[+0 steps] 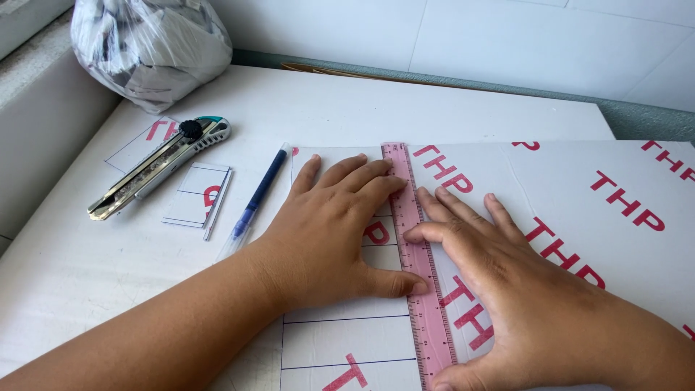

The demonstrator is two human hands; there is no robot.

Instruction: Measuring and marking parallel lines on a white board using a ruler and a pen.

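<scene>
Ruler pinned on white sheet by two flat hands

Ruler, pink and see-through, lying lengthwise on the white sheet printed with red letters and ruled with thin blue lines. Left hand spread flat, palm down just left of the ruler, fingertips over its upper part and thumb against its edge; grasping nothing, only pressing. Right hand likewise open and flat just right of the ruler, index finger on it, thumb at its lower end.

Well left of the ruler: a blue pen, small cut cards, a utility knife. Far up left of the ruler, a tied plastic bag.

Likely slip: with pressure uneven between the two hands, easy for the ruler to pivot and drift off the blue lines. Smooth sheet surface probably no help. Knife blade apparently extended, a hazard for a hand reaching left without looking.

Lower end of the ruler cut off by the frame edge, as is the sheet's right side. Bag contents unreadable. Blade tip hard to make out.
</scene>
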